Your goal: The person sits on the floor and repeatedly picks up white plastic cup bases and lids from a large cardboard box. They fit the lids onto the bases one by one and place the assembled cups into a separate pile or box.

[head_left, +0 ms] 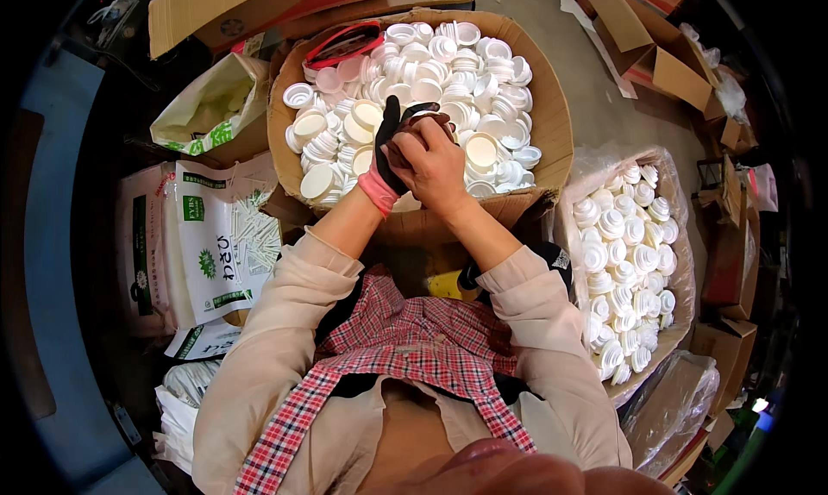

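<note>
Our apron point(410, 359) lies nearest. We press left hand point(387, 163) and right hand point(434, 169) together, any pinch hidden. Keeping the glove point(390, 122) snug should help.

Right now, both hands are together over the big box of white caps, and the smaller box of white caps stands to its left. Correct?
Wrong side: in the head view, the smaller box of white caps stands to the right of the big box. The left hand and right hand are together over the big box, as you say.
</note>
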### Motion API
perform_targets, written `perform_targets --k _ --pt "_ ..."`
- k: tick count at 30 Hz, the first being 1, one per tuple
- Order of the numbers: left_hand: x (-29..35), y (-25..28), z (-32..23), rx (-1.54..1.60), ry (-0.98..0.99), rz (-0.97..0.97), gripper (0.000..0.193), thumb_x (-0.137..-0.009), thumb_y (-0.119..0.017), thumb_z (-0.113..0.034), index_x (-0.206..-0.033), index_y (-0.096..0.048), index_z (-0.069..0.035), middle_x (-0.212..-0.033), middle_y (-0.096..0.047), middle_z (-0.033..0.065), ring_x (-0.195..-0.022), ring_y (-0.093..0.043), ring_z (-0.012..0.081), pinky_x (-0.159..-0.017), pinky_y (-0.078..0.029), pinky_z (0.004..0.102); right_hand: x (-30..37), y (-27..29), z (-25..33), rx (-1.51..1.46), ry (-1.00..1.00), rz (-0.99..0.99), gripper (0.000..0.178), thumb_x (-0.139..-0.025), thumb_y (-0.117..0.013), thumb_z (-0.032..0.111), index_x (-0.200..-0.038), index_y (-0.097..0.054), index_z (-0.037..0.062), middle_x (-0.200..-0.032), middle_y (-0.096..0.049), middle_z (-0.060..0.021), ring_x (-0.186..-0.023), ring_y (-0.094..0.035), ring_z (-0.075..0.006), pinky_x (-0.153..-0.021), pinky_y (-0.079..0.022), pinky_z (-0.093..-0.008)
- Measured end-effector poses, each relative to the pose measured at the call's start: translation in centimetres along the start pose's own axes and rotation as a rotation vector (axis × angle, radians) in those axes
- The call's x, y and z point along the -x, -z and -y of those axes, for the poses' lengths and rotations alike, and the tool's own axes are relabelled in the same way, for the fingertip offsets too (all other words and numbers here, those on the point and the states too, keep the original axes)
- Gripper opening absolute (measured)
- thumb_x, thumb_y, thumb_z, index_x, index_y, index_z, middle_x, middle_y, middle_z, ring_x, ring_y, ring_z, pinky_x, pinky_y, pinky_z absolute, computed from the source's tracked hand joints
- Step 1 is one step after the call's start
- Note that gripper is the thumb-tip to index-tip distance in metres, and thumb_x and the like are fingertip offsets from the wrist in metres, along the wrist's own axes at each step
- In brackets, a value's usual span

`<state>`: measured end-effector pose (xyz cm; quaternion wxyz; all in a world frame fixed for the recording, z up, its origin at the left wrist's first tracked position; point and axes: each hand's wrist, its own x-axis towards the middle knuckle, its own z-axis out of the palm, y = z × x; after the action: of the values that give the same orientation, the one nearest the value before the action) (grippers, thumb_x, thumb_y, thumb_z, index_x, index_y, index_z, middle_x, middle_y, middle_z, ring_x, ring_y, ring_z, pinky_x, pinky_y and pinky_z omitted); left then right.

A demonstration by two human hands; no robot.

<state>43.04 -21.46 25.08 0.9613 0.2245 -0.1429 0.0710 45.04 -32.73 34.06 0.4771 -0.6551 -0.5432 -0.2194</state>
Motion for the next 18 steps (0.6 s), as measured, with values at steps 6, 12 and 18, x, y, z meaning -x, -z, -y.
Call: perform_targets --k 6,12,18 --pt "2.4 -2.7 -0.7 -1.81 -0.504 -0.188 0.036 -0.091 -0.055 -0.016 -0.124 -0.051 0.001 -0.119 -0.057 0.0193 -0.111 -0.055 0.0334 -0.098 -0.041 0.0397 -0.5 1.9 -5.5 0.241 -0.44 0.095 0.022 -0.081 -0.066 0.027 -0.091 -0.057 0.0098 -0.088 -0.055 -0.0124 -0.077 -0.058 -0.036 -0.063 -0.047 -0.044" --pt "-0.8 -1.7 -5.7 -2.648 -0.224 -0.548 0.039 -0.079 -0.066 -0.021 -0.116 -0.06 -0.014 -0.112 -0.06 0.0106 -0.108 -0.054 0.0313 -0.093 -0.042 0.0428 -0.8 8.0 -9.4 0.121 -0.659 -0.227 0.024 -0.085 -0.068 0.024 -0.087 -0.061 0.0012 -0.084 -0.061 -0.0129 -0.075 -0.061 -0.0276 -0.07 -0.048 -0.0349" --pt "-6.7 4.9 3.5 -2.774 0.283 0.347 0.019 -0.083 -0.055 -0.015 -0.101 -0.063 -0.015 -0.109 -0.059 0.0054 -0.111 -0.053 0.0239 -0.088 -0.042 0.0434 -0.7 8.8 -10.1 0.1 -0.629 -0.143 0.024 -0.085 -0.068 0.024 -0.088 -0.061 0.0011 -0.08 -0.059 -0.0141 -0.072 -0.06 -0.0277 -0.068 -0.046 -0.0344"
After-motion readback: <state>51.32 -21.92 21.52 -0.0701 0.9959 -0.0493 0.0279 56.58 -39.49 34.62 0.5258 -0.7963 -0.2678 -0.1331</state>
